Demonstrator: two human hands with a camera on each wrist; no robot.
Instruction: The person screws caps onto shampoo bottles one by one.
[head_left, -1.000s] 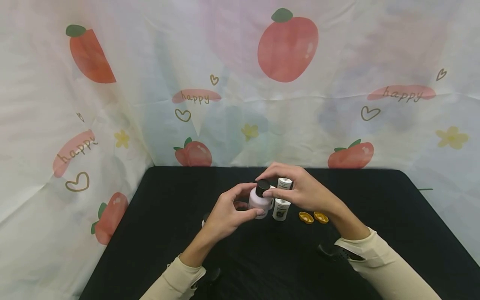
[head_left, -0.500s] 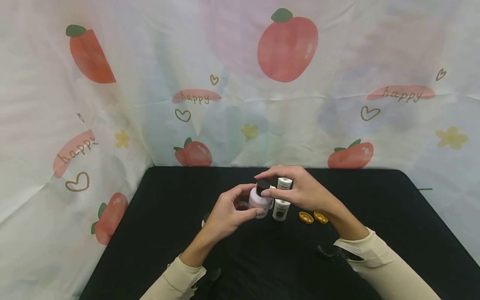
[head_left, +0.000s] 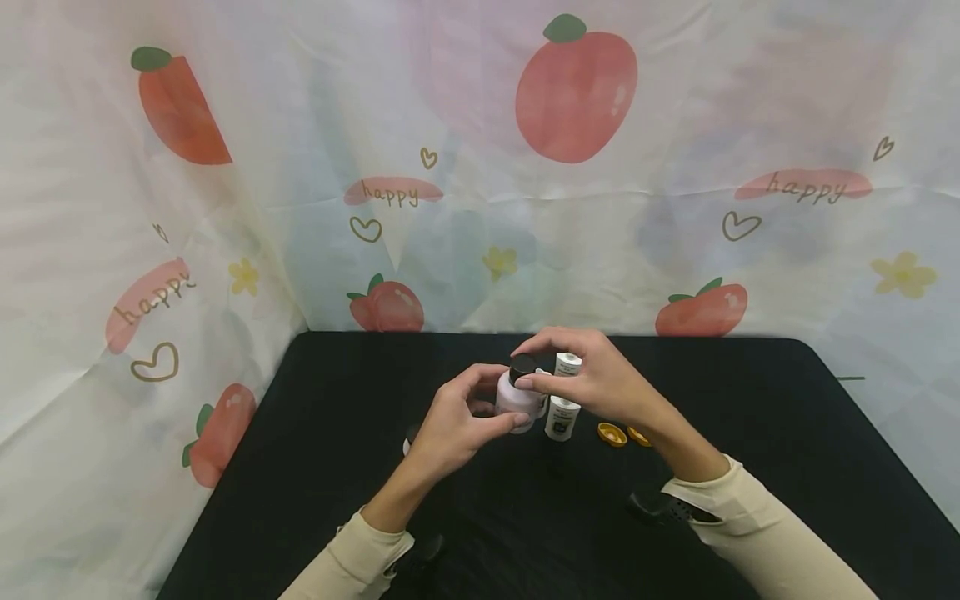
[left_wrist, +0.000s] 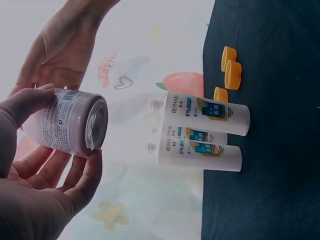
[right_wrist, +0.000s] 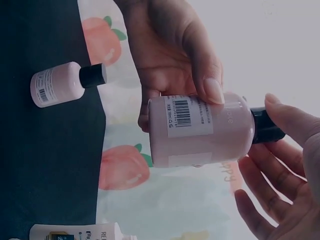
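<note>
My left hand (head_left: 459,421) grips the body of a pale pink bottle (head_left: 515,402), raised above the black table. At its top, the thumb and fingers of my right hand (head_left: 592,375) pinch the black cap (right_wrist: 267,126). The cap sits on the bottle's neck, and the right wrist view shows a barcode label on the side. The left wrist view shows the bottle's base, turned toward that camera. A second pink bottle (right_wrist: 57,85) with a black cap stands on the table, mostly hidden behind my left hand in the head view.
Three white bottles with uncapped necks, one being the front white bottle (left_wrist: 207,114), stand together beyond my hands. Three orange caps lie to their right, among them the orange cap (head_left: 612,434). A printed cloth (head_left: 465,167) hangs behind the black table (head_left: 525,533).
Both hands and the pink bottle have shifted very slightly up and left. My right wrist now covers part of one orange cap. The grip on bottle and cap stays the same.
</note>
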